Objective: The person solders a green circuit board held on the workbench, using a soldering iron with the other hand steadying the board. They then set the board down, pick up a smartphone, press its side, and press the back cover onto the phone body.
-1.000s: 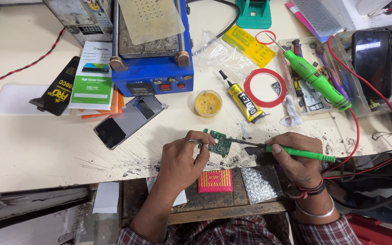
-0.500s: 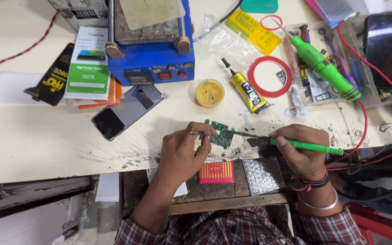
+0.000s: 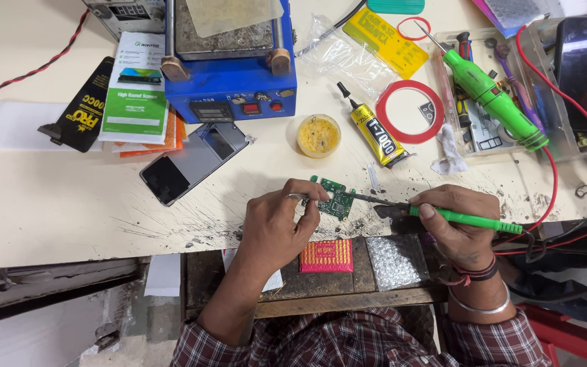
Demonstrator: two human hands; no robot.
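A small green circuit board (image 3: 335,198) lies on the scratched white bench near its front edge. My left hand (image 3: 281,219) pinches a thin metal tool, probably tweezers (image 3: 299,197), against the board's left side. My right hand (image 3: 458,219) grips a soldering iron with a bright green handle (image 3: 467,219); its dark tip (image 3: 368,198) rests on the board's right edge. A red cable runs from the iron's back end to the right.
Behind the board stand a round tin of yellow paste (image 3: 318,135), a yellow-black glue tube (image 3: 376,130), a red tape ring (image 3: 409,111), a dark phone (image 3: 193,162), a blue heating station (image 3: 231,61) and a green rotary tool (image 3: 492,97). A pink packet (image 3: 325,255) lies below the bench edge.
Both hands stay on the board with the iron's tip against it. The view has shifted slightly, so the bench items sit a little higher in the picture.
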